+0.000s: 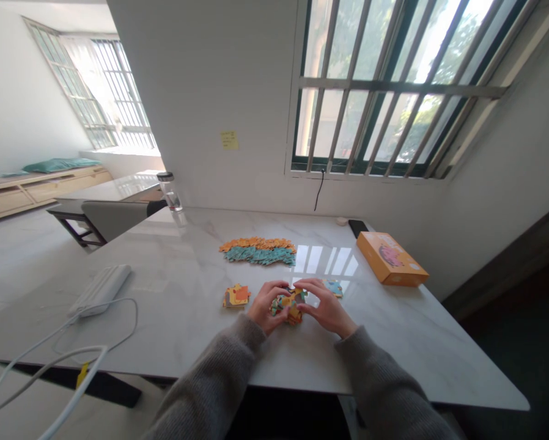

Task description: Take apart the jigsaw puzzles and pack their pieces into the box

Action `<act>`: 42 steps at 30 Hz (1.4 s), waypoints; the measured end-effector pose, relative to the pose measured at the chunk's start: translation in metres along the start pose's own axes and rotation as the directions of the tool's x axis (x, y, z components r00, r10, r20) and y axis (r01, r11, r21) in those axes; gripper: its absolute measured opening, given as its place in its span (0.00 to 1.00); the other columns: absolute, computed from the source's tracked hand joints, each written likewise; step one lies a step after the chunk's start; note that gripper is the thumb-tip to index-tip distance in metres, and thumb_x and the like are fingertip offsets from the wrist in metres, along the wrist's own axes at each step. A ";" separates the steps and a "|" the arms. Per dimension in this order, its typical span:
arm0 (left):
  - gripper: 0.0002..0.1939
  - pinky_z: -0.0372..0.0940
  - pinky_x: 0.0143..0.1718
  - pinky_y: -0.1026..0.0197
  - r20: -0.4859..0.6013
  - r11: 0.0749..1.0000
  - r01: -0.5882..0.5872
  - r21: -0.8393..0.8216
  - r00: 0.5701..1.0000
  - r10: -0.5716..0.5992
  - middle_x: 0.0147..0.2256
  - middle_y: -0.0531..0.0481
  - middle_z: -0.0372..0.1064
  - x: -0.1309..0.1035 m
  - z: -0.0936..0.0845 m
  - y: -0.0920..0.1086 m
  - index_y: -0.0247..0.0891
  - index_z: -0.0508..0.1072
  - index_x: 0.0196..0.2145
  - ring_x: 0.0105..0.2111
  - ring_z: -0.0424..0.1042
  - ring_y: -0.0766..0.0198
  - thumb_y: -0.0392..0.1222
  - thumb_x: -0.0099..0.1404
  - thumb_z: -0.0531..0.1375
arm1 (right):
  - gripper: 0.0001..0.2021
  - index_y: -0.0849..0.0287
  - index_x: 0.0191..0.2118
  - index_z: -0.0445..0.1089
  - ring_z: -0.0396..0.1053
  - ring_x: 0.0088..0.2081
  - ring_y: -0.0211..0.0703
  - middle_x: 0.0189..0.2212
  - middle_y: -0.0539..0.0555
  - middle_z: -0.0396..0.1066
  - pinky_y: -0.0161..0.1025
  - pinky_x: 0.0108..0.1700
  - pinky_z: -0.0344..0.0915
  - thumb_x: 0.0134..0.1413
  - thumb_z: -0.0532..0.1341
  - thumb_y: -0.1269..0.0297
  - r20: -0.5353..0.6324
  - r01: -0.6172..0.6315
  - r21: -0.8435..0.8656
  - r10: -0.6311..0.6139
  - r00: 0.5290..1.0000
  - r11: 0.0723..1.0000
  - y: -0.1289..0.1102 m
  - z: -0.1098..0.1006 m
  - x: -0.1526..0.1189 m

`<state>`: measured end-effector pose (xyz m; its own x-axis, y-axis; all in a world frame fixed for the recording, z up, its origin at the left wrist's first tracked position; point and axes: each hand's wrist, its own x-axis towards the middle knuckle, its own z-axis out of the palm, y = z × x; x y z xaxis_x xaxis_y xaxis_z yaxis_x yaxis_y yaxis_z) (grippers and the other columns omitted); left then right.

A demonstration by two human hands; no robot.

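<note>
My left hand (269, 307) and my right hand (323, 305) curve around a small pile of colourful puzzle pieces (289, 302) near the table's front edge. Fingers of both hands touch the pieces from either side. To the left of my left hand lies a small stack of yellow and orange pieces (236, 296). Some light blue pieces (334, 288) show just behind my right hand. Farther back, rows of orange pieces (258, 243) and teal pieces (260, 255) lie spread side by side.
On the white marble table (178, 330) an orange box (390, 260) stands at the right, with a black phone (357, 228) behind it. A white power strip (101, 289) with cables lies at the left. A clear bottle (170, 192) stands at the back left corner.
</note>
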<state>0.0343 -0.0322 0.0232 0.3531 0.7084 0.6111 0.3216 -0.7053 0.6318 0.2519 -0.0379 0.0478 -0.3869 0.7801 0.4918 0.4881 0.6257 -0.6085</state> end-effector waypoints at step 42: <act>0.29 0.61 0.57 0.43 0.216 0.983 -0.033 0.179 0.976 -0.006 0.57 0.41 0.63 -0.006 0.003 -0.010 0.41 0.65 0.56 0.56 0.62 0.47 0.36 0.56 0.63 | 0.21 0.54 0.55 0.66 0.69 0.48 0.54 0.48 0.58 0.73 0.55 0.53 0.67 0.56 0.65 0.66 0.106 0.170 -0.320 -0.143 0.984 0.932 0.006 0.009 -0.020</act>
<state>0.0323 -0.0296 0.0120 0.5324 0.6905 0.4896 0.4616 -0.7217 0.5159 0.2556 -0.0496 0.0284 -0.5338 0.6785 0.5047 0.6393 0.7145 -0.2844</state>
